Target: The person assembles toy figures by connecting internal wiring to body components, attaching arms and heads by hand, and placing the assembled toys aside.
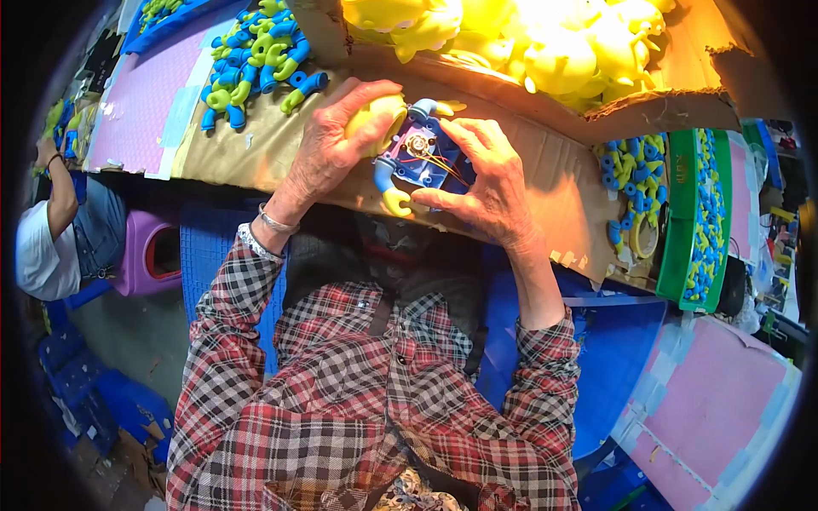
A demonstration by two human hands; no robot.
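Over the front edge of the cardboard-covered table point(271, 149), my left hand point(336, 136) is wrapped round a rounded yellow piece point(377, 122). Touching its right side is a blue toy body point(426, 153), with its inside showing a round metallic part and thin red and yellow wires. Two blue arms with yellow-green hands stick out of this body, one at the top and one point(389, 187) at the bottom. My right hand point(481, 183) holds the body's right side between thumb and fingers.
Blue and green arm pieces point(264, 51) lie piled at the back left, others point(635, 183) at the right. A cardboard box point(673, 115) of yellow pieces point(554, 51) stands behind. Right is a green tray point(673, 221). At far left sits another person point(55, 230).
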